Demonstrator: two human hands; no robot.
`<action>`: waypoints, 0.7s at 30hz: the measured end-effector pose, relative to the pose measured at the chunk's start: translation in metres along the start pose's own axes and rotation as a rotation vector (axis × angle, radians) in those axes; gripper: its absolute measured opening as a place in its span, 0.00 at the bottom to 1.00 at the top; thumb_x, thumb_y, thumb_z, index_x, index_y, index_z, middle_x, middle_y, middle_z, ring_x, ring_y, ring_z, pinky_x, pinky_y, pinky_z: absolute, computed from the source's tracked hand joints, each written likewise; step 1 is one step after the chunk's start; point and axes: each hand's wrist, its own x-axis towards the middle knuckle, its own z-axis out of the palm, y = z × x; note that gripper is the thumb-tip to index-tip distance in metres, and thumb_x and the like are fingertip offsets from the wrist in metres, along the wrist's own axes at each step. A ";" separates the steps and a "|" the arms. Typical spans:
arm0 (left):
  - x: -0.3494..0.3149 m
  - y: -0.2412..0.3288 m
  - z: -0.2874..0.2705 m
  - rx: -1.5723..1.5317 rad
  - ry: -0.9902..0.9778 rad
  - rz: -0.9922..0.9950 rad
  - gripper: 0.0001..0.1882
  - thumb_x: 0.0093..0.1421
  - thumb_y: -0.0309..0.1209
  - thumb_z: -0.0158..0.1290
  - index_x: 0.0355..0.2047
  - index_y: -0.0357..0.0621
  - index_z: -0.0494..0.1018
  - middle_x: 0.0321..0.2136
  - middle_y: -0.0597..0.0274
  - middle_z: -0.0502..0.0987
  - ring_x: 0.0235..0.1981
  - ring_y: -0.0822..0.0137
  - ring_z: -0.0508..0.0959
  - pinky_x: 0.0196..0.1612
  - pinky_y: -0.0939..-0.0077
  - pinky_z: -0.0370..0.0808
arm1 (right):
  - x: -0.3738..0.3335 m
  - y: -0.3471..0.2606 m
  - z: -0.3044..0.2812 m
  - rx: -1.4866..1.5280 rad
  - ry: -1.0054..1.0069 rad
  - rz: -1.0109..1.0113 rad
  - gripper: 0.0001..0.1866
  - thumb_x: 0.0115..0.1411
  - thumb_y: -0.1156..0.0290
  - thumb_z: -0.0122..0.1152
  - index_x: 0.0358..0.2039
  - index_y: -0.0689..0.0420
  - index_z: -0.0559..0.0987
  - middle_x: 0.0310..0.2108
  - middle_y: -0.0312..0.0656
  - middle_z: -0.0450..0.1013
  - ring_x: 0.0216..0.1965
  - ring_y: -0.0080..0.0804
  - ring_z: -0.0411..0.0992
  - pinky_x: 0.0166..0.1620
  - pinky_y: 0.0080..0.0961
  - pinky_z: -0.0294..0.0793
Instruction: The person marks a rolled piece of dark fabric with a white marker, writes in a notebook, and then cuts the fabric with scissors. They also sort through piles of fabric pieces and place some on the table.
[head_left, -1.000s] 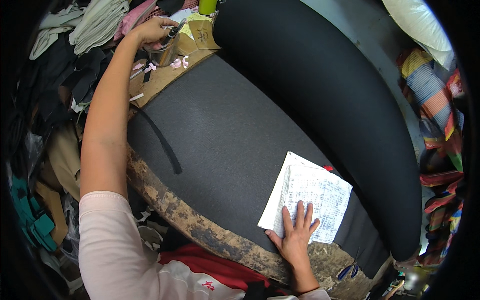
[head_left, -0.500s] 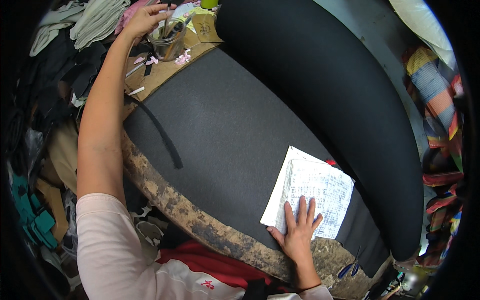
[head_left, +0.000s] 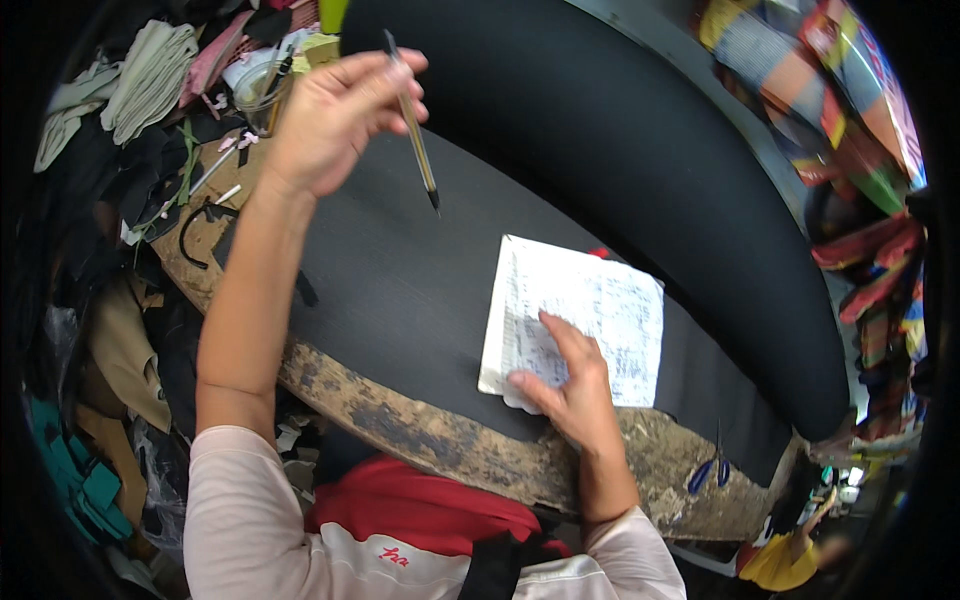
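In my left hand [head_left: 340, 115], raised over the black fabric [head_left: 400, 260], is a clear-barrelled pen [head_left: 418, 142]. My fingers pinch it near its upper part, and its dark tip points down. To the right, a notebook [head_left: 610, 320] lies open on the fabric, its pages covered with dense handwriting. My right hand [head_left: 580, 390] rests at its lower left part with thumb and forefinger apart; the other fingers are partly hidden.
A thick black fabric roll [head_left: 600, 150] runs along the far side. Blue-handled scissors [head_left: 710, 472] lie on the worn wooden edge [head_left: 430, 420]. A jar of pens [head_left: 262, 98] stands far left, near folded grey cloth [head_left: 150, 80]. Someone in yellow [head_left: 780, 565] appears at lower right.
My left hand has drawn a pen out of the jar and brought it right, toward the notebook. My right hand's fingers, earlier spread flat on the page, are now more bent. The view has shifted.
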 end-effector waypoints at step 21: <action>0.075 -0.026 -0.250 1.493 0.417 -0.025 0.24 0.51 0.24 0.52 0.50 0.54 0.72 0.32 0.53 0.78 0.33 0.59 0.78 0.40 0.71 0.73 | -0.001 0.047 0.059 -0.368 0.174 -0.182 0.25 0.47 0.59 0.69 0.41 0.60 0.76 0.48 0.52 0.65 0.53 0.50 0.61 0.52 0.51 0.55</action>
